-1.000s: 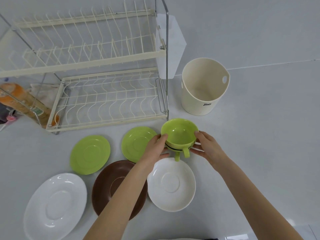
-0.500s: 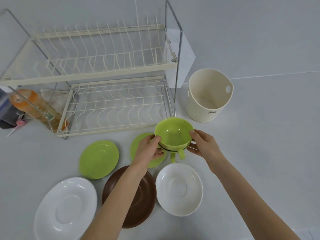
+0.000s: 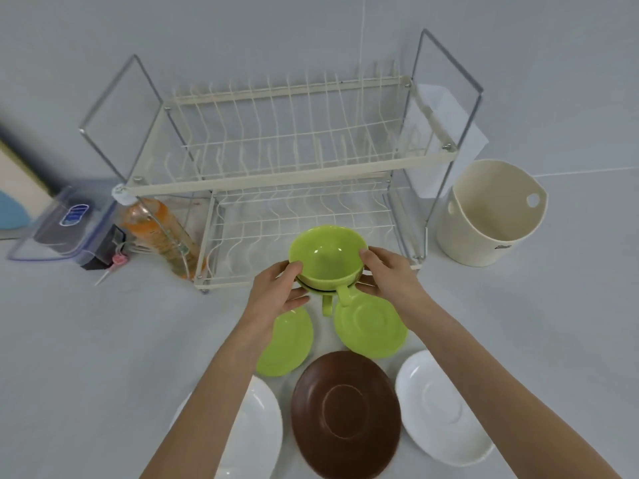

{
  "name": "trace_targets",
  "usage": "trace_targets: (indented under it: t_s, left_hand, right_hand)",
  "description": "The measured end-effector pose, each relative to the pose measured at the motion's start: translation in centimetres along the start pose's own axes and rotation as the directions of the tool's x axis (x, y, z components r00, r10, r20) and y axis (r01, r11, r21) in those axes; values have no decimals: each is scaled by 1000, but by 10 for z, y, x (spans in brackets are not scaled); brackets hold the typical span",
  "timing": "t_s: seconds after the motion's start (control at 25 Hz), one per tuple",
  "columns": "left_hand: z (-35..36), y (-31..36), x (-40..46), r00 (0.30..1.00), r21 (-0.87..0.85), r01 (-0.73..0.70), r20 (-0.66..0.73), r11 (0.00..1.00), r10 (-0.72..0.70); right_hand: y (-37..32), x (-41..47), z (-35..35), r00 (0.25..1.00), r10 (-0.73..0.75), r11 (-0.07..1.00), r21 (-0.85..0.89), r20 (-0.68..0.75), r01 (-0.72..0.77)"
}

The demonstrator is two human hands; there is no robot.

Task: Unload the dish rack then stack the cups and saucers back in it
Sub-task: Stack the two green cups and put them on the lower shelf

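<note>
Both hands grip a nested stack of green cups (image 3: 327, 259) in the air, left hand (image 3: 276, 292) and right hand (image 3: 389, 274) clasping opposite sides, just before the empty dish rack (image 3: 297, 167)'s lower tier. Mouths face up; handles point back toward the person. Best kept level, lowered squarely between the wires. Saucers lie below the wrists.

A kitchen-like setting is being shown: a two-tier dish rack (image 3: 287, 167) is being kept on a plain white counter (image 3: 103, 357), with saucers (image 3: 371, 328) being laid out before it and a cream utensil holder (image 3: 491, 216) and orange bottle (image 3: 159, 233) beside.
</note>
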State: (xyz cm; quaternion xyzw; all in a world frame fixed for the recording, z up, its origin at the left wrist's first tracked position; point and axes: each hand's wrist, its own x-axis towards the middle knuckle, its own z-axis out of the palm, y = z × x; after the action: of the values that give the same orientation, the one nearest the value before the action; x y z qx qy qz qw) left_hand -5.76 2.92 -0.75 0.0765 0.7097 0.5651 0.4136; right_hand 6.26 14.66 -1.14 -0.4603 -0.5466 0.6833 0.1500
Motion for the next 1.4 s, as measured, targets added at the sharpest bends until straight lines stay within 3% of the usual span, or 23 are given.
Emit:
trace_targets:
  t_s: [0.52,0.76,1.04,1.4]
  left_hand:
    - [-100,33,104,990,-90,42,-133,995,-54]
    - [-103,35,131,983,-151,31,-176,988,-58]
    - [-98,32,135,977,-156,49,-196,986,-80]
    - [-101,37,120,986,-91,65,-147,994,-77]
  right_hand:
    - [-32,93,131,999,23,999,-36,23,-22]
    - [-38,120,150,999,-10,999,-53,-33,8]
    - [-43,126,154,1000,1,995,-99,0,-1]
    - [-46,109,146,988,45,991,-135,149,-25]
